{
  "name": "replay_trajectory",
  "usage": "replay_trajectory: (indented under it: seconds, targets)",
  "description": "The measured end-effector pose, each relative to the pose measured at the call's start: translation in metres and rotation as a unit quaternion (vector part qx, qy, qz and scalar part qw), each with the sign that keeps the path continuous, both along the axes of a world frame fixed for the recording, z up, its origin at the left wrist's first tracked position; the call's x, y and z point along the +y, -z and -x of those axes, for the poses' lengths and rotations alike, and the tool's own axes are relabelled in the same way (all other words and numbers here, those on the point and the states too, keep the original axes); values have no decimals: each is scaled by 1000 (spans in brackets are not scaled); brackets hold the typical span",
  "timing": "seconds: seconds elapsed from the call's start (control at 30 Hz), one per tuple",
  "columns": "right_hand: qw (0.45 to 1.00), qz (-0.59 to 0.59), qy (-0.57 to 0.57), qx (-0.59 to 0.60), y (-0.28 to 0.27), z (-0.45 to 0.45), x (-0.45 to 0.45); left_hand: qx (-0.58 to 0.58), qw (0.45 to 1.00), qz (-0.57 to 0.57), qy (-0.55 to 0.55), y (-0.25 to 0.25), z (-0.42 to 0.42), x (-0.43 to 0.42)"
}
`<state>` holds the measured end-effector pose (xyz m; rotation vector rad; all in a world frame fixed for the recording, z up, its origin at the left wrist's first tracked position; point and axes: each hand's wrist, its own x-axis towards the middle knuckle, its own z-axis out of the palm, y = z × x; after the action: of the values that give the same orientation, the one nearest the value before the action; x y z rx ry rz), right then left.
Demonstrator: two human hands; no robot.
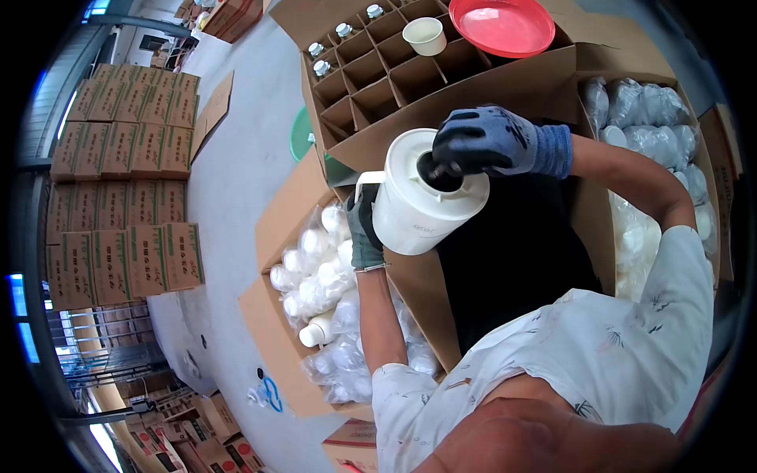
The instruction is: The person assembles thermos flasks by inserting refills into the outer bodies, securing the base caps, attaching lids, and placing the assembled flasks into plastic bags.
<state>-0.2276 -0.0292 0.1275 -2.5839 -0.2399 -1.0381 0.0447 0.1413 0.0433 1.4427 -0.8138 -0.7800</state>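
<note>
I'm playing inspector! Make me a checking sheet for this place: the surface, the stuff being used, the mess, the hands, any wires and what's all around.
Surface: grey floor; no tabletop seen.
Things in use: white jug, held above open boxes.
Clutter: red basin and small pale cup on a divided carton with capped bottles; plastic-wrapped white items in a box beside the jug.
Hands: both gloved; left hand at the jug's handle, right hand at its top opening.
Cables: none clear; blue loop on the floor, cannot tell what.
Surroundings: stacked cardboard boxes.
</note>
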Motion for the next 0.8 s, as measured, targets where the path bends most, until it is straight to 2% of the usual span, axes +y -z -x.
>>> replay_trajectory:
  seconds: [0.03,0.07,0.13,0.17,0.2,0.23,0.27,0.3,0.33,0.37,0.4,0.43,0.47,0.5,0.57,0.6,0.63,0.7,0.73,0.77,0.8]
  targets:
    - [999,-27,25,20,0,1,3,-18,1000,5,-7,3,-1,0]
    - [999,-4,48,20,-1,1,6,-36,999,10,-14,7,-1,1]
    - [965,-196,121,121,3,0,9,-63,994,41,-84,-4,12,2]
    - [929,-290,157,168,8,-1,12,-78,989,55,-117,-14,22,3]
    - [945,-273,155,88,22,-3,8,-138,979,55,-136,-34,38,6]
    - [923,-328,202,27,21,-7,12,-161,972,110,-128,-36,45,9]
    - [817,-539,174,108,13,-2,12,-255,947,168,-104,-42,49,9]
    - [664,-713,136,179,1,4,9,-344,907,229,-78,-49,55,6]
    - [678,-702,48,211,35,11,-8,-418,872,244,-70,-64,66,4]
    - [738,-648,1,190,54,14,-12,-499,834,231,-47,-81,74,5]
    - [789,-591,-46,160,73,16,-15,-526,820,223,-39,-88,78,8]
    - [797,-585,-42,148,74,18,-16,-552,804,217,-34,-92,80,9]
    - [804,-578,-37,136,74,20,-18,-502,837,213,-32,-81,72,11]
    - [776,-614,-42,137,63,22,-26,-408,891,196,-46,-62,59,16]
    - [739,-672,32,37,56,20,-67,-411,906,68,-76,-63,40,29]
    - [718,-692,67,-15,52,19,-87,-443,890,-4,-106,-66,36,36]
    - [780,-599,179,23,52,24,-119,-432,890,-85,-118,-65,30,44]
    - [839,-371,384,105,55,31,-180,-575,812,-97,-31,-57,18,57]
    - [815,-382,421,117,55,32,-192,-475,862,-174,36,-60,16,64]
    - [843,-231,468,132,70,34,-211,-299,936,-180,39,-54,15,70]
    - [833,-219,478,172,76,36,-223,-114,977,-178,41,-43,10,76]
